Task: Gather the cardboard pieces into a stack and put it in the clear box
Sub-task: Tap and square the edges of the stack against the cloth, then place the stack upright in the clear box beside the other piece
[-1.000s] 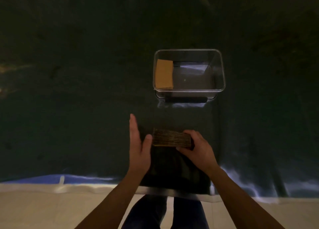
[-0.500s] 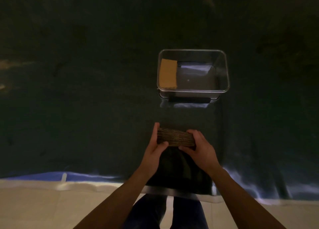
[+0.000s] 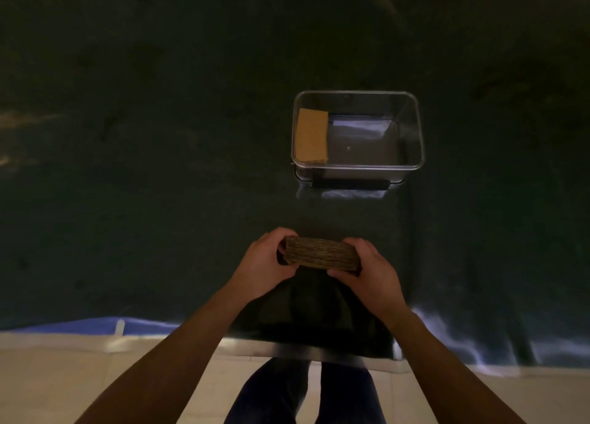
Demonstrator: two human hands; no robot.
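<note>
A stack of brown cardboard pieces [image 3: 321,253] stands on edge near the front of the dark cloth. My left hand [image 3: 266,265] grips its left end and my right hand [image 3: 370,272] grips its right end. Farther back and slightly to the right sits the clear box [image 3: 412,129], open at the top. Another tan cardboard stack [image 3: 312,135] lies inside the box against its left wall; the rest of the box floor is bare.
A dark green cloth [image 3: 143,184] covers the table, and its front edge [image 3: 95,326] hangs just before the pale floor. My legs [image 3: 303,395] show below the table edge. The scene is dimly lit.
My left hand moved right from beside the stack and closed on its left end. Both hands now hold the stack, which sits slightly more upright than before.
</note>
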